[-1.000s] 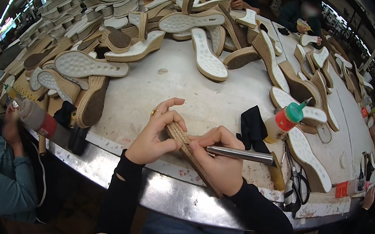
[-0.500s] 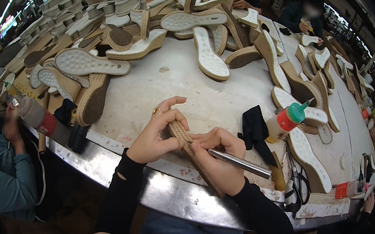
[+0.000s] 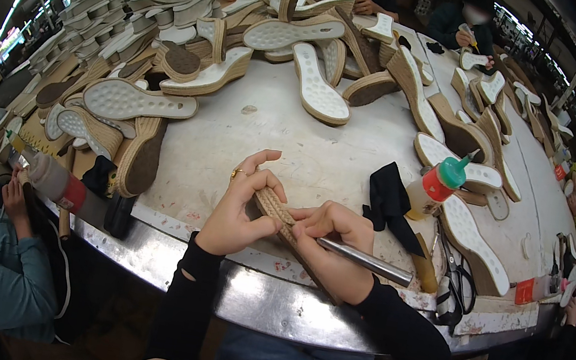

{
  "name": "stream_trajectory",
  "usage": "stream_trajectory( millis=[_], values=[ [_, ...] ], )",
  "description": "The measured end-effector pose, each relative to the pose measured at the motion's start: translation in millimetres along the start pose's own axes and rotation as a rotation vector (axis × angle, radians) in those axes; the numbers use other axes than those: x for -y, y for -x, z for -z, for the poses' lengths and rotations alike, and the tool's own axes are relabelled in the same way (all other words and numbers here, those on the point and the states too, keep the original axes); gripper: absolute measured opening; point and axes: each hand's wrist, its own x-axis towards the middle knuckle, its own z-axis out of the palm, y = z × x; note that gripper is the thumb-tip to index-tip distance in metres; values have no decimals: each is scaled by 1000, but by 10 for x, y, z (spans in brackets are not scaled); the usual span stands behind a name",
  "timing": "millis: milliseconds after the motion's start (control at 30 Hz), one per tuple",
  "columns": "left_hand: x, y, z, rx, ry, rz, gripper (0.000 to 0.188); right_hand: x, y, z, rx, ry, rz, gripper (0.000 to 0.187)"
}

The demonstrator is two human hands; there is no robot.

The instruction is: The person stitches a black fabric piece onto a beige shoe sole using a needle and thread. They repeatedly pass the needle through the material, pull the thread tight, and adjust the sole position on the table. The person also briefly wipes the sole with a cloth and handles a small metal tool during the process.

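Near the table's front edge, a narrow sole with a braided, straw-coloured side [image 3: 271,203] slants between my hands. My left hand [image 3: 234,218] grips its upper end between thumb and fingers, with the forefinger raised; a ring shows on one finger. Closed around a silver metal rod-shaped tool [image 3: 374,263], my right hand [image 3: 338,251] presses thumb and fingertips against the same braided side. The tool's tip is hidden by my fingers, so its kind cannot be told. My right hand covers much of the sole's lower part.
Wedge soles [image 3: 320,88] with white dimpled tops lie heaped across the table's far side. To my right are a green-capped glue bottle [image 3: 438,186], black cloth [image 3: 391,199] and scissors [image 3: 464,285]. A clear bottle [image 3: 54,175] lies at left, beside a co-worker [image 3: 2,271]; others sit opposite.
My right fingers and the metal tool have shifted slightly on the braided side. Both hands keep their grip, and the sole stays in nearly the same place.
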Motion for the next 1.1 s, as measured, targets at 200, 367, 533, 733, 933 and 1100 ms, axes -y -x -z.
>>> stream_trajectory(
  millis=[200,367,533,733,933,1100],
  values=[
    [8,3,-91,-82,72,78,22,50,37,-62,24,351,406,20],
    [9,-7,-69,-77,80,78,22,59,27,-42,6,79,101,20],
    [13,-12,-74,-70,8,14,22,54,-57,149,1,-205,-280,20],
    [5,-9,-76,-74,-10,4,23,68,-55,231,59,-168,-327,19],
    [-4,-4,-66,-59,10,26,26,64,-45,210,92,-108,-283,16],
    [-6,-13,-39,-18,-34,-18,32,69,-52,205,86,-73,-297,15]
  ],
)
